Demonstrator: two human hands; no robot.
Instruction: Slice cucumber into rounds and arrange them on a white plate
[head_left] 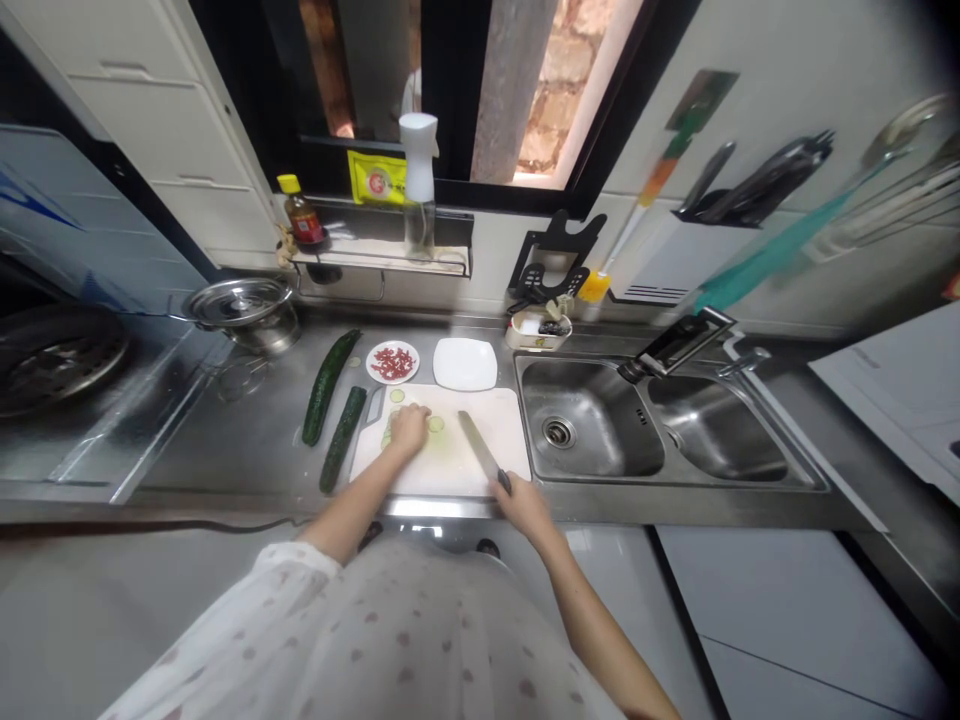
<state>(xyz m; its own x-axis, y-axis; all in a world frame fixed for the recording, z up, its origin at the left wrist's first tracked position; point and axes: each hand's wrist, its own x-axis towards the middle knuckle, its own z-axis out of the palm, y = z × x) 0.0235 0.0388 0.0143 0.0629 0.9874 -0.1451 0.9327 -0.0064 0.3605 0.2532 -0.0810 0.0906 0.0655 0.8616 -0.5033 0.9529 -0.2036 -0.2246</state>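
Fingers of the right hand (523, 505) are clamped on the handle of the knife (478, 445), its blade slanting away and leftward over the board (450, 475). The left hand (410, 430) bends over cucumber slices (436, 425); whether its fingers meet, I cannot tell. Bare board lies between the hands, with the sink (600, 420) just beyond its right edge.
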